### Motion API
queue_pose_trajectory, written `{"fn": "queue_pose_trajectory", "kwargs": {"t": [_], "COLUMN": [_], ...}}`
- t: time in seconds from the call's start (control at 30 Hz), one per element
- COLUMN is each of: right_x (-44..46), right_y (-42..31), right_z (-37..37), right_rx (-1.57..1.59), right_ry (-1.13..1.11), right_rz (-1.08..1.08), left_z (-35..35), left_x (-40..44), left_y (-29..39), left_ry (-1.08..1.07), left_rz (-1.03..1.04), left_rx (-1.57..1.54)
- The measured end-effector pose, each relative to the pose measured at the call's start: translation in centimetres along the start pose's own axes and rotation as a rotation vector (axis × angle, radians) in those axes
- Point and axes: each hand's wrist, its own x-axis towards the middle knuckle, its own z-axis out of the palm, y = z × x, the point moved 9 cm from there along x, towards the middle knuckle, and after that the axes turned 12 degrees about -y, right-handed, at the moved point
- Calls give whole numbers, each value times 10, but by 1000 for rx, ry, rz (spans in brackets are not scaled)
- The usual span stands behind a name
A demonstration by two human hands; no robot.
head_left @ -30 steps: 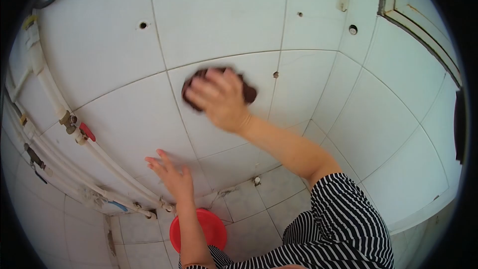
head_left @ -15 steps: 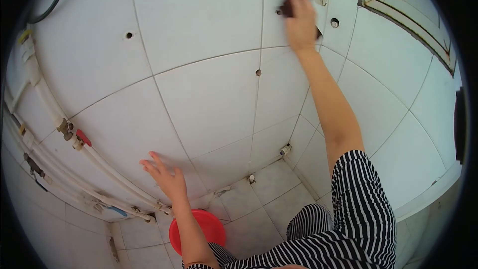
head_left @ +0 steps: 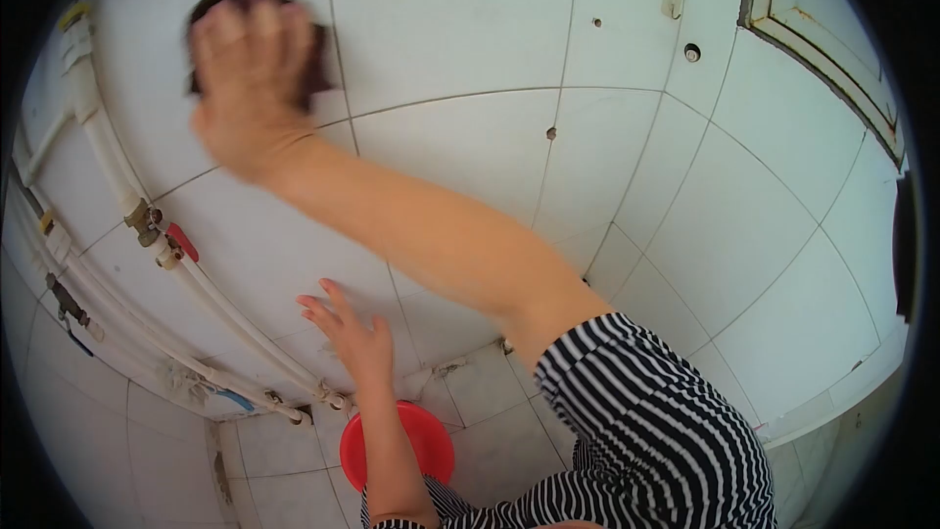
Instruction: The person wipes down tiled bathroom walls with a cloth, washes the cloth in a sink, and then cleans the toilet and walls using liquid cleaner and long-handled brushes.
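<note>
My right hand [head_left: 251, 103] is up at the upper left, its arm stretched across the view. Under its fingers it holds a dark maroon cloth [head_left: 317, 69] against the white tiled wall [head_left: 450, 29]; both are blurred by motion, and the palm covers much of the cloth. Lower down, my left hand [head_left: 356, 338] is open with fingers spread and nothing in it. It is close to the wall, though I cannot tell whether the fingertips touch. A red basin [head_left: 428, 441] stands on the floor below, partly behind my left forearm.
White pipes [head_left: 230, 304] run down the left wall side, with a red-handled valve [head_left: 181, 242] and a blue-handled valve [head_left: 235, 399]. A clear hook [head_left: 671, 2] and several holes mark the wall. A rusty-framed window [head_left: 822, 49] is at the upper right.
My right hand has swept the cloth from the upper right of the wall across to the upper left. My left hand stays spread near the wall. The view has shifted slightly.
</note>
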Motion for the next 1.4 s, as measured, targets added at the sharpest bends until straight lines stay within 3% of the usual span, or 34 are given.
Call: {"fn": "queue_pose_trajectory", "kwargs": {"t": [0.03, 0.17, 0.23, 0.37, 0.47, 0.57, 0.67, 0.7, 0.73, 0.77, 0.83, 0.87, 0.9, 0.93, 1.03, 1.13, 1.17, 1.23, 1.3, 1.4], "right_x": [1, -22, -17, 11, -14, -58, -94, -99, -79, -66, -25, -4, 3, -3, 3, -35, -38, -32, -18, 6], "right_y": [-15, -22, 25, 155, 254, 343, 368, 336, 301, 263, 169, 142, 102, 60, -11, -49, -35, 10, 71, 157], "right_z": [5, 15, -11, -94, -174, -229, -244, -229, -207, -177, -125, -90, -56, -29, 23, 27, 14, -11, -50, -105], "right_rx": [157, 36, -26, -115, -389, -557, -512, -525, -436, -676, -484, -301, -271, -447, -294, -47, 56, 23, 7, -209], "right_ry": [-37, -291, -351, -225, -134, -131, 181, 298, 203, 352, 313, 19, -53, 221, -59, -458, -458, -489, -240, -351], "right_rz": [-58, -739, -782, -565, -308, 97, 840, 1135, 1126, 723, 319, 416, 353, 126, -80, -775, -896, -929, -827, -609], "left_z": [1, -1, -1, -3, -6, -8, -10, -11, -11, -11, -10, -10, -9, -7, -5, -3, -4, -5, -5, -8], "left_x": [0, -2, -2, -1, 0, -2, -2, -2, -2, -2, -1, -1, -1, -3, -2, -2, -2, -4, -4, -1], "left_y": [1, 3, 2, 2, 2, 1, 3, 3, 2, 2, 2, 0, 0, 1, -1, -2, -1, 1, 4, 6], "left_ry": [30, 62, 45, 88, 73, 54, 51, 33, 15, 14, 9, 7, 8, 7, 18, 31, 38, 29, 30, 43], "left_rz": [26, 27, -30, -20, -43, -38, -7, -17, -29, -28, -31, -32, -17, -3, -3, -4, -3, -24, -32, -19], "left_rx": [13, 33, -17, -11, -67, -94, -114, -117, -119, -116, -124, -117, -116, -117, -44, -50, -43, -85, -85, -63]}}
